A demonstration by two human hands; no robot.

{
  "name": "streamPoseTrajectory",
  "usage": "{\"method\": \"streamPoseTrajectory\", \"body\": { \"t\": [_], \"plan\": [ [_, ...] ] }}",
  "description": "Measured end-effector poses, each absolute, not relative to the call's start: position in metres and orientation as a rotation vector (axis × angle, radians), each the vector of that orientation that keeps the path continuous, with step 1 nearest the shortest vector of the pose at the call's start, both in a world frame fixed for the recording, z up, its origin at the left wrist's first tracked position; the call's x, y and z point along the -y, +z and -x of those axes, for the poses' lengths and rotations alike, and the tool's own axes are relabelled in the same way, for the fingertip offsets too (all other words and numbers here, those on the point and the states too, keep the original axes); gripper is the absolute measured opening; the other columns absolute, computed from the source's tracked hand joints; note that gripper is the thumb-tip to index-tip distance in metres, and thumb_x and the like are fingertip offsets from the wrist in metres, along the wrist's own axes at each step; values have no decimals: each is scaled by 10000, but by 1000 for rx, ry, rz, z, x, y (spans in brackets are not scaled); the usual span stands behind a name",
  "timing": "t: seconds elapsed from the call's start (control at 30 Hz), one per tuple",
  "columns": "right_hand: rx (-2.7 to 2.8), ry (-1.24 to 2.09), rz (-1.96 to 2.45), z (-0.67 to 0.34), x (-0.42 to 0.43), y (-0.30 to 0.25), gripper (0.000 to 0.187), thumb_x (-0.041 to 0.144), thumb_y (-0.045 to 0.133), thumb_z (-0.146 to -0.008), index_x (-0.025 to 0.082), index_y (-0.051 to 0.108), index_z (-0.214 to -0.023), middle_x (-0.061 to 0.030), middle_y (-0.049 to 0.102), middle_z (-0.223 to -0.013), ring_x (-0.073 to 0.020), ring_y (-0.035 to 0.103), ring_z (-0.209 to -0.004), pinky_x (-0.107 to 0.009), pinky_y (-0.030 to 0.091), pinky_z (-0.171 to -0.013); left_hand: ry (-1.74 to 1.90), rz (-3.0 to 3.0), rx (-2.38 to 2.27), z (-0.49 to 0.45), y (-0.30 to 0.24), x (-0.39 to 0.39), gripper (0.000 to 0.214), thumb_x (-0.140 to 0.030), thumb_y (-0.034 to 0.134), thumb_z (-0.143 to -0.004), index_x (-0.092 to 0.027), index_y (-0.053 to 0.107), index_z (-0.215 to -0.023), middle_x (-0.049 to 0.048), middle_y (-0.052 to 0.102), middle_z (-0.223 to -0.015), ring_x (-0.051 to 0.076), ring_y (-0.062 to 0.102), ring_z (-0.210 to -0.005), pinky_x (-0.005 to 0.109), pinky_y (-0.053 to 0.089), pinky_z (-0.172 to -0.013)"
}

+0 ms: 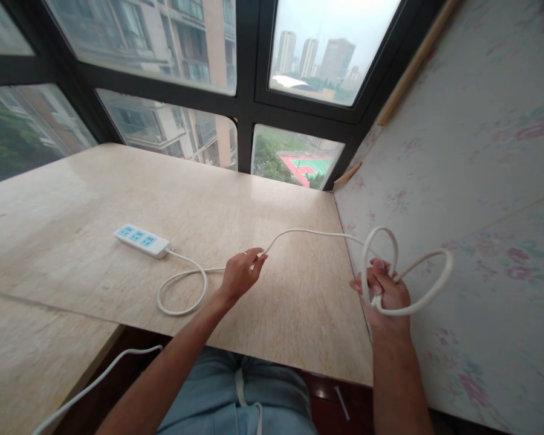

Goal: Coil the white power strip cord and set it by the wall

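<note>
A white power strip (141,240) with blue socket faces lies on the stone sill, left of my hands. Its white cord (309,231) makes a loose loop on the sill, passes through my left hand (243,272) and runs across to my right. The left thumb and fingers pinch the cord just above the sill. Beside the wallpapered wall, my right hand (387,289) is closed around several loops of the same cord, which stick out above and to the right of it. The plug end cannot be made out.
Dark-framed windows (247,78) border the back of the beige stone sill (272,314). A flowered wall (489,199) rises close on the right. Another white cord (97,377) hangs at lower left, and a thin white stick (341,403) lies below the sill's front edge.
</note>
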State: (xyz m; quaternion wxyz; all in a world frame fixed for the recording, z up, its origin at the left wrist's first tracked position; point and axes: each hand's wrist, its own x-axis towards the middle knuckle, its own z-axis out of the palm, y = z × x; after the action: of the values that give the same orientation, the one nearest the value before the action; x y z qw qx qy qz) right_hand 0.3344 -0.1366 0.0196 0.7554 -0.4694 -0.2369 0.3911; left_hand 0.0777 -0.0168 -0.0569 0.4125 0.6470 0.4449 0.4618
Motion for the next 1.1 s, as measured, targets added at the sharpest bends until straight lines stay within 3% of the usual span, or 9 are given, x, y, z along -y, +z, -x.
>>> {"method": "streamPoseTrajectory", "body": {
  "t": [0.17, 0.33, 0.57, 0.73, 0.9, 1.0, 1.1],
  "plan": [
    [478, 812, 1029, -333, 129, 14, 398, 338, 872, -578, 184, 508, -627, 122, 348, -379, -45, 343, -360, -198, 395, -403, 800, -953, -1077, -83, -33, 10, 115, -221, 616, -833, -139, 633, -754, 22, 613, -573, 117, 571, -429, 225, 471, -460],
    [487, 748, 1066, -320, 121, 4, 470, 358, 871, -575, 191, 433, -613, 131, 353, -417, -39, 365, -360, -184, 369, -377, 603, -128, -831, -86, -26, 0, 177, -11, 443, -884, -102, 564, -791, -21, 553, -524, 22, 464, -331, 99, 439, -384],
    [420, 761, 1139, -290, 111, -22, 448, 417, 813, -633, 200, 421, -647, 131, 373, -427, -50, 392, -349, -186, 368, -364, 608, 286, -520, -104, -46, 33, 242, 46, 350, -880, -111, 524, -823, -22, 563, -571, 10, 501, -354, 60, 431, -389],
    [388, 908, 1163, -262, 108, -32, 416, 424, 803, -619, 203, 462, -714, 136, 382, -391, -72, 409, -321, -189, 345, -345, 663, 73, -520, -128, -56, 51, 150, -19, 485, -875, -134, 517, -784, -56, 493, -567, 2, 431, -360, 96, 364, -388],
    [284, 960, 1155, -240, 103, -38, 438, 448, 804, -600, 203, 457, -708, 133, 395, -386, -77, 424, -319, -192, 340, -343, 973, -237, -674, -152, -64, 57, 209, -138, 731, -730, -155, 538, -808, -3, 628, -705, 94, 609, -623, 203, 471, -607],
    [240, 877, 1142, -236, 100, -46, 422, 440, 787, -626, 199, 441, -658, 129, 399, -397, -62, 412, -323, -191, 352, -357, 1015, -291, -704, -154, -69, 62, 307, -76, 742, -649, -151, 569, -891, 35, 681, -816, 120, 636, -727, 220, 464, -665],
    [184, 799, 1133, -234, 99, -57, 433, 450, 754, -673, 198, 409, -600, 111, 424, -419, -60, 432, -351, -196, 386, -382, 927, -238, -682, -148, -71, 67, 251, -116, 693, -672, -137, 586, -899, 71, 686, -856, 154, 651, -778, 255, 474, -697]
  ]
}}
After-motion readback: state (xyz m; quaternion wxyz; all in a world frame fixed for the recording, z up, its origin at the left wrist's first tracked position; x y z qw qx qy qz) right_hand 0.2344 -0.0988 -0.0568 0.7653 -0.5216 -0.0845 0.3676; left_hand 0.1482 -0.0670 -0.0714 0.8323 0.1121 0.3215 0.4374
